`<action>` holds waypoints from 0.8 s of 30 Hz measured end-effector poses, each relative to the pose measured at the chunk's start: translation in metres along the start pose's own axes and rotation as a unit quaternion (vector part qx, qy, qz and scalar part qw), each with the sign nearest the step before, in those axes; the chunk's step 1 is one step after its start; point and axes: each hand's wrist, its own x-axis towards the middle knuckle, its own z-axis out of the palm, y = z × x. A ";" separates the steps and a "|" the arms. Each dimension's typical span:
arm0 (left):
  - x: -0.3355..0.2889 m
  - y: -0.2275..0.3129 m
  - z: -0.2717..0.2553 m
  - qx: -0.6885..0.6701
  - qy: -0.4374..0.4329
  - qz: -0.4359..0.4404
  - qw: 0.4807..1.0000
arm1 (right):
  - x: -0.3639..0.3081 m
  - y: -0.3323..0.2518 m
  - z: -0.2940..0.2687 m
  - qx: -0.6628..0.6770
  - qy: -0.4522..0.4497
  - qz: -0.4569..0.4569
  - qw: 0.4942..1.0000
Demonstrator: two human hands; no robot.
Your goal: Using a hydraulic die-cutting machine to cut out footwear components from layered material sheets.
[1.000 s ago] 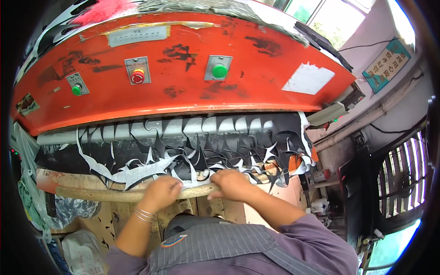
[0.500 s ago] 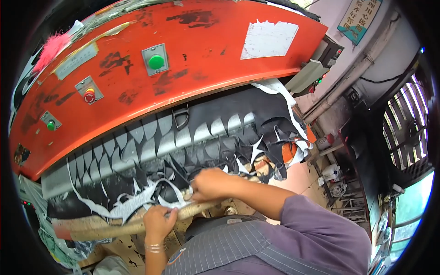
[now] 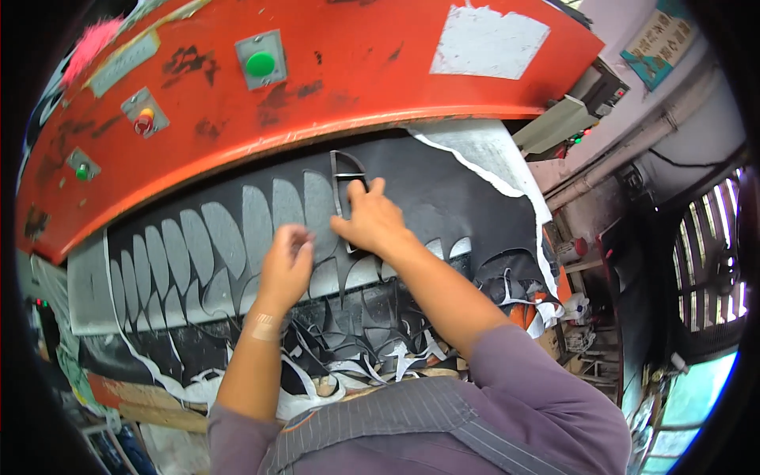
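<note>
A half-moon metal cutting die (image 3: 348, 175) with a crossbar stands on the black sheet (image 3: 451, 182). My right hand (image 3: 370, 215) is over the die, fingers at its crossbar and thumb by its left edge, closed on it. To the left, my left hand (image 3: 286, 265) is above the sheet with curled fingers; motion blur hides whether anything is in them. A row of half-moon openings (image 3: 222, 233) runs through the sheet left of the die, showing a grey board (image 3: 87, 297) beneath. Ragged black and white offcuts (image 3: 380, 336) hang along the near side.
The red press beam (image 3: 348, 79) spans the far side, carrying a green button (image 3: 260, 65) and a red knob (image 3: 144, 121). A grey control box (image 3: 554, 127) sits at its right end. A wooden edge (image 3: 158, 416) runs along the front left.
Both hands have left the offcuts at the front edge and reached onto the sheet. My right hand has come to the die. More of the sheet shows, its openings farther out from the beam.
</note>
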 end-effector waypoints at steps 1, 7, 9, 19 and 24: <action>0.012 0.003 0.015 0.041 -0.002 -0.004 0.999 | 0.000 0.008 0.002 0.000 0.004 -0.002 1.000; 0.004 -0.013 0.053 0.254 -0.038 0.069 0.964 | -0.027 0.077 0.019 0.005 0.055 -0.228 0.972; 0.003 -0.011 0.054 0.274 -0.058 0.089 0.956 | -0.030 0.094 0.030 -0.024 0.083 -0.238 0.967; -0.003 -0.012 0.036 0.179 -0.064 0.065 0.980 | -0.034 0.094 0.033 -0.100 0.085 -0.242 0.961; -0.005 -0.041 -0.107 0.036 0.271 0.032 0.961 | -0.062 0.046 -0.013 0.032 0.202 -0.257 0.945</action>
